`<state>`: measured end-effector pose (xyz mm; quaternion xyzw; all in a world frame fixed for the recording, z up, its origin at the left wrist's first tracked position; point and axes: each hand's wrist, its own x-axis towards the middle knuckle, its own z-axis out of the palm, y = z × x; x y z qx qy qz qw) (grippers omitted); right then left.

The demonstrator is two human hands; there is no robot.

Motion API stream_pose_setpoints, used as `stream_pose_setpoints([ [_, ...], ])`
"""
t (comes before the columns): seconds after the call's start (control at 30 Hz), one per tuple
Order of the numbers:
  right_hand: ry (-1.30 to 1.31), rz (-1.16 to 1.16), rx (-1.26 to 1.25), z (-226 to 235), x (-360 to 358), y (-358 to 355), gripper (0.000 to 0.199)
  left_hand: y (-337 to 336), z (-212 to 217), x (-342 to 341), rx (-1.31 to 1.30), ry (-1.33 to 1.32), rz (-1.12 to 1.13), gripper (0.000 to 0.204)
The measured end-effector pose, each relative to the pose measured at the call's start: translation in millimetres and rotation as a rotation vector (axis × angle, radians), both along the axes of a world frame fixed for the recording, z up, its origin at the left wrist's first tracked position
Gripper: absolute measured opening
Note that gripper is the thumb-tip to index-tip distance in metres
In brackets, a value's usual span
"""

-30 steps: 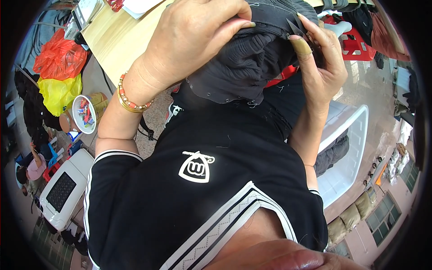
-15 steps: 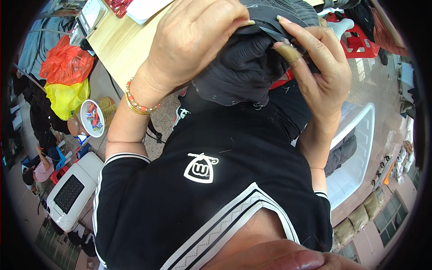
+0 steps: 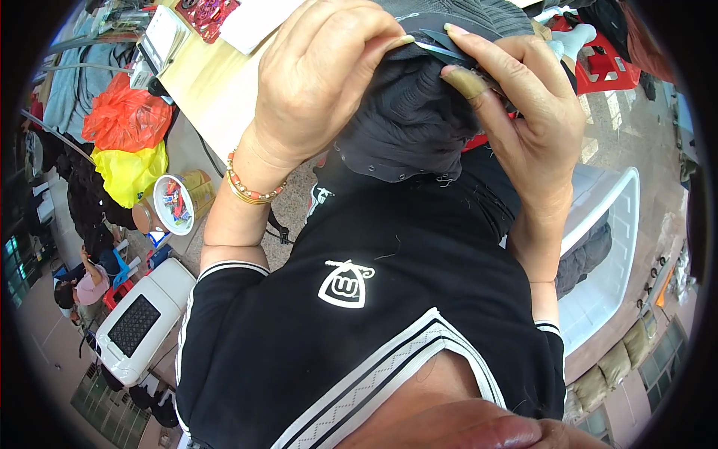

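Note:
A dark grey ribbed garment (image 3: 404, 112) hangs in front of me, a row of small eyelets along its lower edge. My right hand (image 3: 516, 97) is closed on small thread snips (image 3: 443, 49), held between thumb and forefinger. Two pointed blades stand apart and reach left, almost to my left fingertips. Tape or a cover wraps the right thumb's tip. Above the cloth, my left hand (image 3: 314, 82) pinches thumb and forefinger together at the garment's upper edge; what lies between them is too small to make out.
At left is a pale wooden table (image 3: 202, 82) with papers. Red (image 3: 127, 112) and yellow plastic bags (image 3: 133, 173) lie near a tub of small wrapped items (image 3: 176, 206). A white bin (image 3: 598, 299) with dark cloth stands right. A red plastic crate (image 3: 609, 63) is beyond; a person (image 3: 90, 284) sits far left.
The snips have moved left toward my left fingertips, and their blades have spread wider. My left hand keeps its pinch. The whole view has shifted slightly.

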<state>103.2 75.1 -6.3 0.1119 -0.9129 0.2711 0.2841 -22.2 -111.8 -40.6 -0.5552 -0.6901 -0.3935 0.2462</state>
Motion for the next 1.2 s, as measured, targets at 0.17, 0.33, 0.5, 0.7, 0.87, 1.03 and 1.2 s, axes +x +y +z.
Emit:
stream_pose_setpoints([
  [0.17, 0.011, 0.011, -0.012, -0.1, -1.3, -1.7, 0.042, -1.3, -0.5, 1.3, 0.006, -0.001, -0.002, 0.02],
  [0.33, 0.011, 0.001, -0.012, -2.3, -2.0, -3.2, 0.041, -2.1, 1.9, 2.8, 0.001, 0.02, 0.007, 0.02],
  [0.5, 0.023, 0.013, -0.047, -4.4, -3.0, -5.3, 0.037, -5.4, 0.4, 3.4, -0.018, 0.053, 0.016, 0.021],
  [0.7, -0.036, 0.029, -0.025, 5.1, -5.9, -3.3, 0.033, -10.2, -16.3, 9.9, 0.16, -0.472, -0.067, 0.019],
  [0.87, -0.158, 0.012, -0.034, 15.7, -8.8, -8.0, 0.032, -8.6, -22.7, 15.6, 0.367, -0.783, -0.091, 0.027],
  [1.03, -0.17, 0.007, 0.003, 20.2, -15.9, -16.1, 0.031, -6.2, -15.3, 20.5, 0.501, -1.192, -0.065, 0.028],
  [1.2, -0.162, 0.021, 0.034, 20.1, -22.9, -19.3, 0.029, -1.9, -2.8, 21.8, 0.531, -1.18, -0.079, 0.029],
])
